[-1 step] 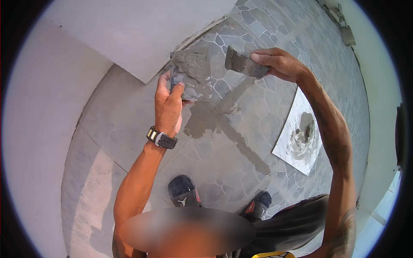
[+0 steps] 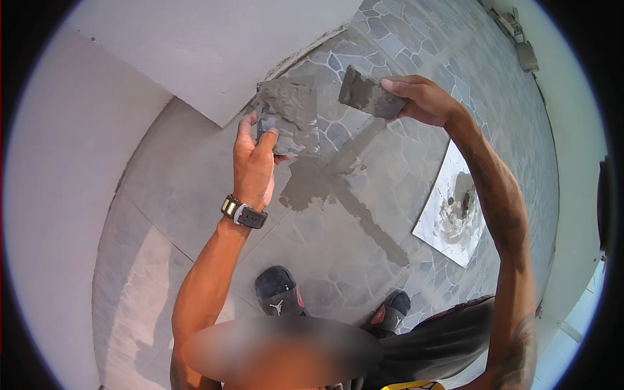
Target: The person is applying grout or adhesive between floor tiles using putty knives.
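My left hand [image 2: 255, 159], with a watch at its wrist, grips a flat square plate [image 2: 300, 130] by its near left corner. Thick wet grey mortar [image 2: 286, 97] is spread over the plate's face. To the right of it, my right hand [image 2: 426, 99] is closed on the right end of a small rectangular scraper [image 2: 372, 96]. Mortar is smeared on the scraper's left part. A gap separates the scraper from the plate. Below both tools, wet mortar strips [image 2: 364, 224] and a mortar patch [image 2: 304, 187] lie on the stone-patterned floor.
A white board [image 2: 432, 227] bearing a mortar heap [image 2: 461, 201] lies on the floor at right, partly behind my right forearm. A pale wall corner [image 2: 214, 107] juts in at upper left. Sandals [image 2: 276, 286] are below. Loose pieces [image 2: 526, 55] sit along the far right wall.
The scraper in my right hand has tilted slightly, so more of its face shows. My left hand and the plate stay almost the same.
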`<state>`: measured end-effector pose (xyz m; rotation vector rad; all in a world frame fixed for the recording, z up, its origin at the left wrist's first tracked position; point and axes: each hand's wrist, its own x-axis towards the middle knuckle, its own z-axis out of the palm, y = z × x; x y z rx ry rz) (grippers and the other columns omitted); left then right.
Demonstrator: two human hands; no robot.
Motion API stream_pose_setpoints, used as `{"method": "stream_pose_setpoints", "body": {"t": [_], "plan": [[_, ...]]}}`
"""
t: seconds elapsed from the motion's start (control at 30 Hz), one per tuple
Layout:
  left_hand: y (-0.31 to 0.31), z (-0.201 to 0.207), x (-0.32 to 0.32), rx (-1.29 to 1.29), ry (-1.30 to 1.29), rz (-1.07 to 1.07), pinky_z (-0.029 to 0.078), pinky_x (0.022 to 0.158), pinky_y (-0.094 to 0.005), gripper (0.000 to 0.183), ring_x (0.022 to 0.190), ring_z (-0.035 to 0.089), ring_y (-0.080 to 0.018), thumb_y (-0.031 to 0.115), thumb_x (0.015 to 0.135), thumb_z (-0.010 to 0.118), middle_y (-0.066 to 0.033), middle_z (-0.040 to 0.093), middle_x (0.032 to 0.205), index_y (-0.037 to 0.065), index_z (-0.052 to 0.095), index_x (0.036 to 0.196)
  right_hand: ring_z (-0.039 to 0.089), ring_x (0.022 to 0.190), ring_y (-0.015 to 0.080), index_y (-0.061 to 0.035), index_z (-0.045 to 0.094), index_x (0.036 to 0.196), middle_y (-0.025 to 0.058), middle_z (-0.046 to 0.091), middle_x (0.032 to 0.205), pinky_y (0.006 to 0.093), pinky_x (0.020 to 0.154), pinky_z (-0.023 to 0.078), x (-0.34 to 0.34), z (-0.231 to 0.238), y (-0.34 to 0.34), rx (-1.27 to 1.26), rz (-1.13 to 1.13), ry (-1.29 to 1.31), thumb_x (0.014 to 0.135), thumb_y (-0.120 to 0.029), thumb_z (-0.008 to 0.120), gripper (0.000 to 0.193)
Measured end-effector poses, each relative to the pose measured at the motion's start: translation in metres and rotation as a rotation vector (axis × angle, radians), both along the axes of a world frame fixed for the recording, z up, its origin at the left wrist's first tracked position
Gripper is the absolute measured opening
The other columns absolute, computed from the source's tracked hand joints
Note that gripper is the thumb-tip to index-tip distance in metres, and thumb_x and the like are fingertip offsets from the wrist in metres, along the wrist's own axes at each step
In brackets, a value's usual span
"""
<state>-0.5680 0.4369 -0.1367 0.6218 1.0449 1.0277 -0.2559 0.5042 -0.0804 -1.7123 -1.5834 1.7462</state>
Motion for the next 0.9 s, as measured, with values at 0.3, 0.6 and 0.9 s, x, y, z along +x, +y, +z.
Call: {"method": "stream_pose_setpoints", "body": {"t": [0.3,0.6,0.9], "plan": [[0.037,-0.065,-0.069,-0.15,0.009,0.037,0.047,0.073,-0.0296,0.044,0.092,0.059,-0.0128,0.009,0.094,0.047,-0.0051,0.06,0.111,0.005,0.039,0.137,0.047,0.128,0.0289,0.0002,0.048,0.137,0.0212,0.049,0.137,0.0431,0.103,0.042,-0.071,-0.136,0.118,0.338,0.002,-0.217,0.096,-0.038,0.058,0.057],[0.057,-0.097,-0.089,-0.209,0.034,0.023,0.047,0.072,-0.0295,0.048,0.094,0.06,-0.0138,0.01,0.093,0.049,-0.0063,0.06,0.114,0.004,0.036,0.14,0.053,0.107,0.0445,-0.0082,0.058,0.128,0.0258,0.056,0.115,0.0461,0.092,0.046,-0.1,-0.247,0.188,1.075,0.146,-0.817,0.086,-0.022,0.067,0.045],[0.074,-0.091,-0.098,-0.175,-0.035,0.015,0.048,0.07,-0.0294,0.05,0.092,0.061,-0.0141,0.012,0.094,0.05,-0.0064,0.061,0.112,0.004,0.036,0.14,0.055,0.111,0.0427,-0.0079,0.063,0.123,0.0279,0.066,0.101,0.0544,0.09,0.043,-0.122,-0.196,0.237,0.578,0.526,-0.863,0.083,-0.022,0.066,0.043]]}}
